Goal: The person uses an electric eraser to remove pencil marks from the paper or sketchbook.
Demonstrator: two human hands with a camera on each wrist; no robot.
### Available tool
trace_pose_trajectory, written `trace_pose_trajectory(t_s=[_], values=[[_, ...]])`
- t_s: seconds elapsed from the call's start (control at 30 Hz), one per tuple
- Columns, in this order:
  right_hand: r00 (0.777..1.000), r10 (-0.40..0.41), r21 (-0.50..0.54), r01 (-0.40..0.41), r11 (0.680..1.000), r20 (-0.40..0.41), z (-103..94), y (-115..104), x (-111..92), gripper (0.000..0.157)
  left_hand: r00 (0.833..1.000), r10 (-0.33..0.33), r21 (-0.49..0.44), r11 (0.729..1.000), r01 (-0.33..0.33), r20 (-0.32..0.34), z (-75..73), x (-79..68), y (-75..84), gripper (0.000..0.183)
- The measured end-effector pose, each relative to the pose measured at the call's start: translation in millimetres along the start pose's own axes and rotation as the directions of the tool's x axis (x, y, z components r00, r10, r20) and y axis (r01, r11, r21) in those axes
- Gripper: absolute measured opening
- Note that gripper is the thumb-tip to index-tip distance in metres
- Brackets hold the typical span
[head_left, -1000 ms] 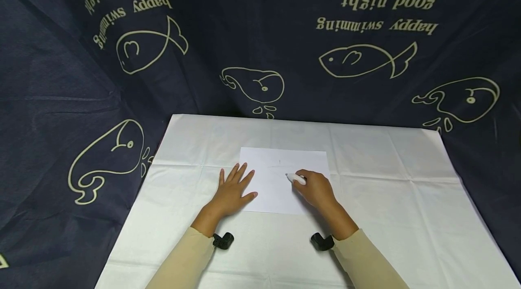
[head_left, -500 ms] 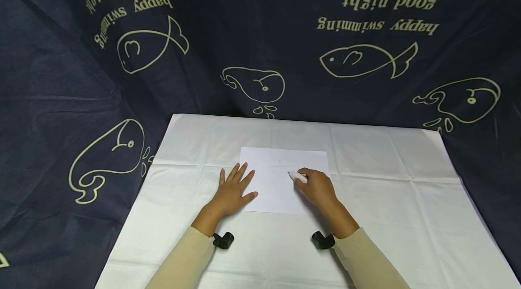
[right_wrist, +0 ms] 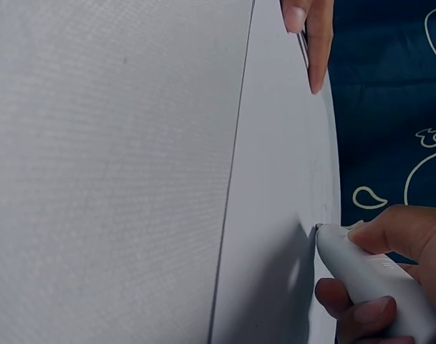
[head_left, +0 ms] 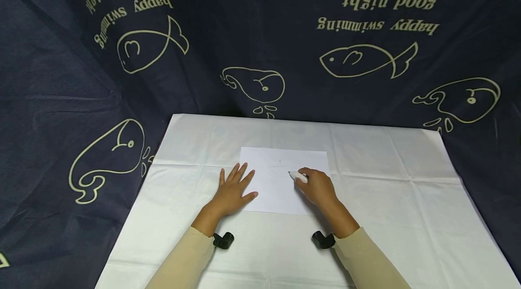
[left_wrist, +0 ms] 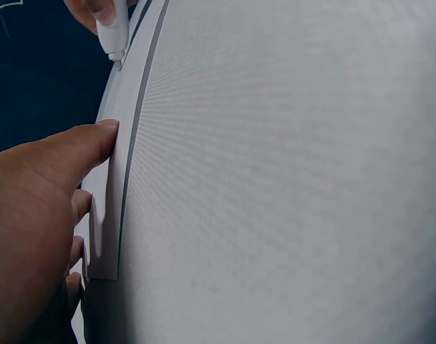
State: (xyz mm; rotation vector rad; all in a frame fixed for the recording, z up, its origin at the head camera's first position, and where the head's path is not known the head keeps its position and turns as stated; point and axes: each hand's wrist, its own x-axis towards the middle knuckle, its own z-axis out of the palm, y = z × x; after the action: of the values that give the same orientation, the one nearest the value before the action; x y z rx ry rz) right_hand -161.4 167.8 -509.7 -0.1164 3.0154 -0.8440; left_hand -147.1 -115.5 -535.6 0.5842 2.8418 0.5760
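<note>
A white sheet of paper (head_left: pixel 272 189) lies on the cloth, with faint short lines near its upper middle. My left hand (head_left: pixel 232 194) rests spread over the sheet's left edge, fingers straight and apart. In the left wrist view its thumb (left_wrist: pixel 96 143) lies along the paper. My right hand (head_left: pixel 319 187) pinches a chunky white pen-like tool (head_left: pixel 300 177) with ridges on its side and a small dark metal tip. That tip is right at the paper's surface, right of centre. The right wrist view shows the tool's thick body (right_wrist: pixel 375 283) between thumb and curled fingers.
A creased white cloth (head_left: pixel 390 216) covers the table. Behind and to the left hangs a dark blue cloth (head_left: pixel 252 22) with fish, whales and lettering. Black wrist cameras sit at the left cuff (head_left: pixel 223 240) and at the right cuff (head_left: pixel 323 240).
My right hand has shifted the pen-like tool slightly right and away from me over the paper, then nearly stopped. The left hand and the sheet have stayed in place.
</note>
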Motion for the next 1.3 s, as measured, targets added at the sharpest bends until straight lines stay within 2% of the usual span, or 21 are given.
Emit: trace_pose_trajectory(t_s=[0.4,1.07,1.3], values=[[1.000,0.005,0.003,-0.005,1.000,0.017,0.0,0.1,-0.4,0.031,1.000,-0.001,-0.006,1.000,0.001,-0.001,-0.2,-1.1,0.4,0.071],[1.000,0.021,-0.013,-0.021,1.000,-0.008,-2.4,4.0,2.7,0.035,1.000,0.004,-0.018,1.000,-0.004,-0.010,1.4,-0.6,-0.8,0.070],[1.000,0.026,-0.014,-0.026,1.000,-0.011,-3.7,8.0,4.7,0.036,1.000,-0.012,0.009,1.000,0.012,0.016,3.8,0.8,-2.9,0.072]])
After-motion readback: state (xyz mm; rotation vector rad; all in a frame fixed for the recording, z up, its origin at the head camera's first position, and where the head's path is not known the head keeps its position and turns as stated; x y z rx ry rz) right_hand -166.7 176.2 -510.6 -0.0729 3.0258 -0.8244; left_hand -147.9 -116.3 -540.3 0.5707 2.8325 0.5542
